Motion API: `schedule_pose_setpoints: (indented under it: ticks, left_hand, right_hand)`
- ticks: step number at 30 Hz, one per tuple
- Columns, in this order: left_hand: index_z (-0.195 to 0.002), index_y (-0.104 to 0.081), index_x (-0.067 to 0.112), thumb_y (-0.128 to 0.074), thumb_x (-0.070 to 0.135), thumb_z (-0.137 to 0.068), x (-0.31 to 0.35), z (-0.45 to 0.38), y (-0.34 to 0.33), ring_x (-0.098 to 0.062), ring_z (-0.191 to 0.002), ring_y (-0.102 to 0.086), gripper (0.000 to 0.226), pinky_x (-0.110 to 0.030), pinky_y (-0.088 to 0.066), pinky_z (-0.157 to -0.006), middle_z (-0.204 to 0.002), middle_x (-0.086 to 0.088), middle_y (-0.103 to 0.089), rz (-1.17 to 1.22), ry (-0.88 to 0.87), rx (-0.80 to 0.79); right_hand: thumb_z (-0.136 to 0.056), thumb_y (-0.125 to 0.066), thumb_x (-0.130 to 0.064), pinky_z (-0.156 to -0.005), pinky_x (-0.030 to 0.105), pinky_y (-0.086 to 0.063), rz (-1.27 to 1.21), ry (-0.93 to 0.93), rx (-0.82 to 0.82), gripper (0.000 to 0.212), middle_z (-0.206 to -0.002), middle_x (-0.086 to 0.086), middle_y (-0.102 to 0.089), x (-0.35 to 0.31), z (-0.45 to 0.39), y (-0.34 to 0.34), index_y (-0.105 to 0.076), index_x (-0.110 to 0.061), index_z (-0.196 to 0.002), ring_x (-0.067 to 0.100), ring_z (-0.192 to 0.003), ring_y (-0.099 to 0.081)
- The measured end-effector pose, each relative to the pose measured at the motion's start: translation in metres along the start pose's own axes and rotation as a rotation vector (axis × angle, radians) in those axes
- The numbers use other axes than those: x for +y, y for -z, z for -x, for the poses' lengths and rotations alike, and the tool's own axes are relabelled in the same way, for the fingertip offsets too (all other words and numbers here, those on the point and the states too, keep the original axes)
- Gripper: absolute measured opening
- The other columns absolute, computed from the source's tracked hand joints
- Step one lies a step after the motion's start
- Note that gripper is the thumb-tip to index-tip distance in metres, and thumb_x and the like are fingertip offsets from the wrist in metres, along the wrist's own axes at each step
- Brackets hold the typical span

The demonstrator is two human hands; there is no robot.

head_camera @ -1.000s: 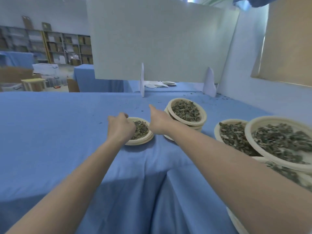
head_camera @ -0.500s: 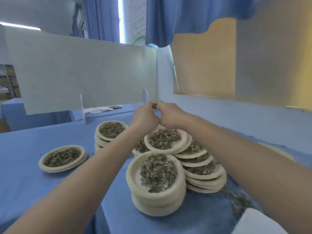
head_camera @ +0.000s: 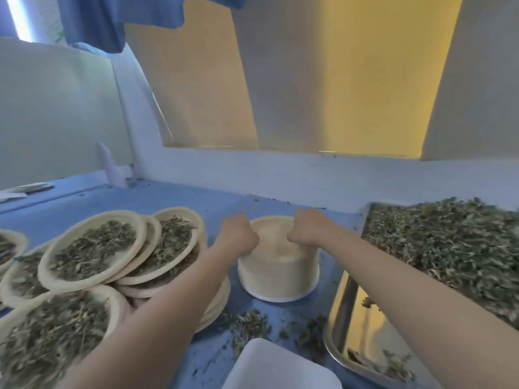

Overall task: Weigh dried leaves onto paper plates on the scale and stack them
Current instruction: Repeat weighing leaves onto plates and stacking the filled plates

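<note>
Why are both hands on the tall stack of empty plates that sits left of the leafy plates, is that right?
Not quite. The head view shows both the left hand and the right hand on the tall stack of empty plates, but that stack sits right of the leafy plates, between them and the metal tray.

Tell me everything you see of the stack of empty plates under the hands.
The stack of empty plates is a tall, straight column of cream paper plates, upright on the blue tablecloth between the filled plates and the metal tray. Its top plate holds no leaves. The left hand and right hand rest curled on its top rim.
</note>
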State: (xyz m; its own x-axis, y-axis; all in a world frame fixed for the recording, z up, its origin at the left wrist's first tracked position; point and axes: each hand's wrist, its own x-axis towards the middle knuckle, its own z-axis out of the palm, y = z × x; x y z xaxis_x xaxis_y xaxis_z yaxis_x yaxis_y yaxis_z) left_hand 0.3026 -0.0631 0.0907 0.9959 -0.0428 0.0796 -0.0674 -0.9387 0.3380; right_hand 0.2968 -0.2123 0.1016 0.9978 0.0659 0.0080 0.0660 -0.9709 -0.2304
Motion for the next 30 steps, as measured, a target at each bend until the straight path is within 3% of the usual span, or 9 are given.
schedule_pose_setpoints:
  ticks: [2, 4, 10, 15, 21, 25, 26, 28, 30]
  left_hand:
    - [-0.062, -0.032, 0.014, -0.042, 0.005, -0.088, -0.005, -0.009, -0.011, -0.013, -0.052, -0.033, 0.029, -0.021, -0.025, -0.041, -0.061, -0.002, -0.035, 0.043, 0.039, -0.058]
    - [-0.065, -0.031, 0.013, -0.041, 0.003, -0.088, -0.010, -0.014, -0.017, -0.013, -0.056, -0.033, 0.027, -0.023, -0.025, -0.045, -0.064, -0.002, -0.035, 0.074, 0.058, -0.049]
    - [-0.061, -0.024, 0.014, -0.038, -0.003, -0.086, -0.007, -0.014, -0.011, -0.013, -0.051, -0.024, 0.034, -0.021, -0.016, -0.039, -0.060, -0.002, -0.028, 0.054, 0.044, -0.032]
    - [-0.063, -0.026, 0.012, -0.038, -0.003, -0.087, 0.005, -0.008, 0.011, -0.014, -0.061, -0.032, 0.030, -0.026, -0.035, -0.051, -0.069, -0.002, -0.033, 0.072, 0.013, 0.038]
    - [-0.065, -0.030, 0.013, -0.040, -0.007, -0.080, 0.012, 0.018, 0.041, -0.014, -0.054, -0.026, 0.027, -0.022, -0.020, -0.045, -0.064, -0.002, -0.032, 0.163, -0.026, 0.122]
    - [-0.064, -0.032, 0.009, -0.041, -0.008, -0.078, 0.005, 0.060, 0.055, -0.016, -0.052, -0.026, 0.024, -0.023, -0.020, -0.046, -0.059, -0.004, -0.030, 0.189, -0.024, 0.140]
    - [-0.064, -0.036, 0.007, -0.042, -0.007, -0.079, 0.001, 0.073, 0.056, -0.017, -0.052, -0.026, 0.022, -0.024, -0.020, -0.046, -0.059, -0.004, -0.031, 0.192, -0.019, 0.129]
    - [-0.079, -0.051, 0.001, -0.046, -0.004, -0.083, -0.007, 0.100, 0.056, -0.018, -0.054, -0.032, 0.008, -0.025, -0.024, -0.048, -0.065, -0.008, -0.040, 0.210, 0.007, 0.076]
    - [-0.096, -0.057, -0.002, -0.051, -0.002, -0.084, -0.018, 0.127, 0.049, -0.021, -0.065, -0.041, 0.013, -0.027, -0.032, -0.057, -0.080, -0.012, -0.050, 0.246, 0.013, 0.005]
  right_hand:
    - [-0.086, -0.046, -0.008, -0.048, 0.026, -0.029, -0.003, -0.086, 0.007, 0.024, -0.066, 0.005, -0.043, 0.014, -0.009, -0.012, -0.043, -0.010, -0.063, 0.023, -0.066, -0.047]
    - [-0.088, -0.042, -0.004, -0.045, 0.024, -0.021, -0.039, -0.140, -0.003, 0.033, -0.059, 0.001, -0.029, 0.024, -0.014, -0.020, -0.030, -0.015, -0.059, 0.015, -0.052, -0.029]
    - [-0.088, -0.039, 0.004, -0.045, 0.024, -0.021, -0.134, -0.162, 0.063, 0.035, -0.062, 0.002, -0.030, 0.022, -0.019, -0.021, -0.029, -0.014, -0.060, 0.014, -0.052, -0.027]
    - [-0.086, -0.039, 0.007, -0.044, 0.024, -0.020, -0.168, -0.146, 0.121, 0.036, -0.060, 0.002, -0.028, 0.016, -0.010, 0.004, -0.029, -0.015, -0.059, 0.015, -0.051, -0.026]
    - [-0.085, -0.039, 0.008, -0.043, 0.025, -0.020, -0.179, -0.096, 0.220, 0.037, -0.057, 0.002, -0.026, 0.012, 0.025, 0.035, -0.030, -0.016, -0.057, 0.017, -0.047, -0.022]
    - [-0.085, -0.041, 0.004, -0.043, 0.024, -0.019, -0.218, -0.031, 0.214, 0.025, -0.063, 0.008, -0.046, 0.008, 0.068, 0.038, -0.053, -0.009, -0.068, 0.015, -0.048, -0.024]
    - [-0.085, -0.042, 0.001, -0.043, 0.024, -0.019, -0.221, -0.013, 0.214, 0.022, -0.062, 0.009, -0.043, 0.008, 0.081, 0.036, -0.055, -0.007, -0.069, 0.015, -0.048, -0.023]
    - [-0.086, -0.045, -0.004, -0.044, 0.025, -0.017, -0.218, 0.025, 0.195, 0.018, -0.065, 0.011, -0.038, 0.009, 0.108, 0.028, -0.059, 0.005, -0.078, 0.015, -0.048, -0.021]
    - [-0.087, -0.046, -0.010, -0.046, 0.025, -0.018, -0.200, 0.058, 0.152, 0.023, -0.069, 0.019, -0.049, 0.010, 0.135, 0.015, -0.062, 0.005, -0.092, 0.016, -0.048, -0.024]
